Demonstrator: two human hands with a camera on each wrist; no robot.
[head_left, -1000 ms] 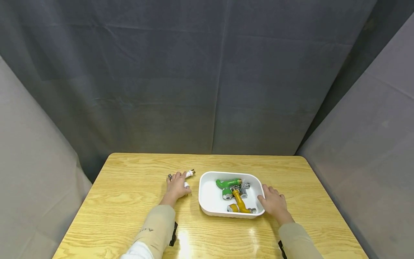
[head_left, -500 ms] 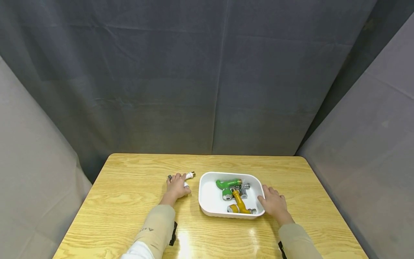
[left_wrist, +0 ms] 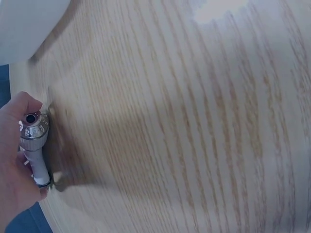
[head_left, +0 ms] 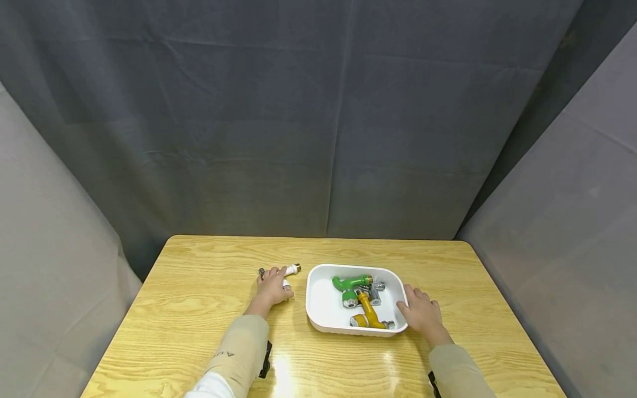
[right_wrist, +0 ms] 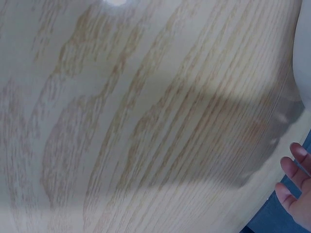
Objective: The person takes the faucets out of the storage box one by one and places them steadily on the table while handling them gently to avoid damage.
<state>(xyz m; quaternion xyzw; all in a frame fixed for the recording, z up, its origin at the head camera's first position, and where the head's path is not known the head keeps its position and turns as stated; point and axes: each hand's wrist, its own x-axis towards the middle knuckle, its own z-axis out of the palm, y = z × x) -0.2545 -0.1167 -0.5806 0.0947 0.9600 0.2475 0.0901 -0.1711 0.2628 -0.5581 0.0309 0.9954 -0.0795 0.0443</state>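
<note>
In the head view my left hand (head_left: 271,288) grips a white faucet (head_left: 292,269) on the table, left of the basin. Its brass-threaded end juts out past my fingers, and my palm covers the middle. Seen from the left wrist, my thumb and fingers curl round the faucet's white body and chrome collar (left_wrist: 34,131). At the right rim of a white plastic basin (head_left: 323,318) is my right hand (head_left: 422,312), its thumb at the rim and its fingers loosely extended outside. Inside the basin lie a green faucet (head_left: 350,283), a yellow faucet (head_left: 369,313) and grey metal-coloured parts (head_left: 375,296).
The wood-grain table (head_left: 199,309) has its far edge against a dark grey curtain (head_left: 249,138). Pale cloth panels (head_left: 572,210) stand at both sides. Bare tabletop shows in front of the basin.
The white faucet's threaded end has dipped slightly under my left hand. My right hand and the basin have stayed where they were.
</note>
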